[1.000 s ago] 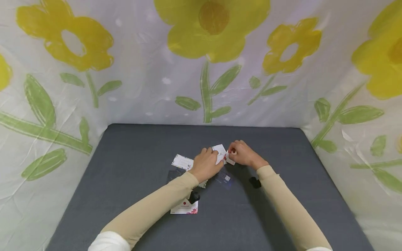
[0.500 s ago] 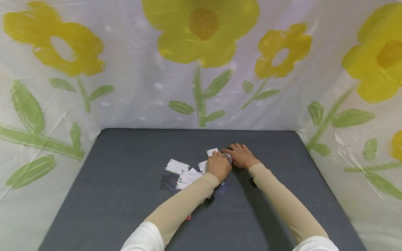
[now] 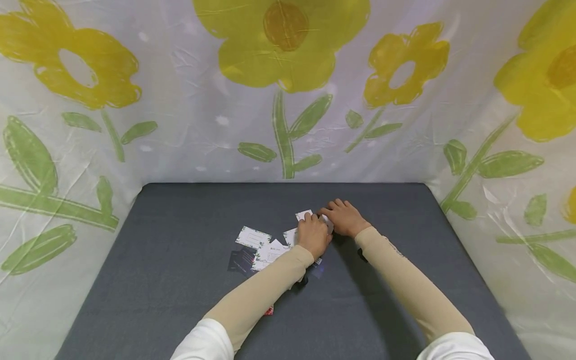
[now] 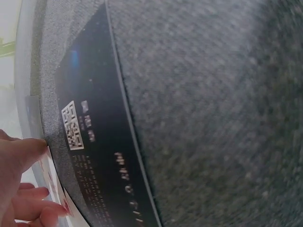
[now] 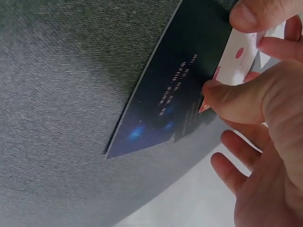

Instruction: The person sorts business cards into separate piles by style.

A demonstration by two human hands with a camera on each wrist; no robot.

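Note:
Both hands meet over a spread of small printed cards near the middle of the table. My left hand (image 3: 313,234) pinches a white card with red print (image 5: 239,52) at one end, its thumb on the near face. At the other end, my right hand (image 3: 344,218) pinches the same card between thumb (image 5: 220,97) and index finger; its other fingers are loosely bent. Right below them lies a dark starry card (image 4: 94,123) with a QR code. In the head view, the left hand covers part of several white cards.
Left of the hands lie a white leaf-bordered card (image 3: 253,237), another white card (image 3: 270,254) overlapping dark cards (image 3: 241,261), and a red-patterned card corner (image 3: 269,310) by the left sleeve. A white card (image 3: 304,215) lies just beyond the left hand. Flower-printed curtains surround the grey table (image 3: 189,210).
My left hand has shifted right, close against the right hand, uncovering white cards on the left. The right hand's fingers have spread from a tight pinch. Little differs over the last half second.

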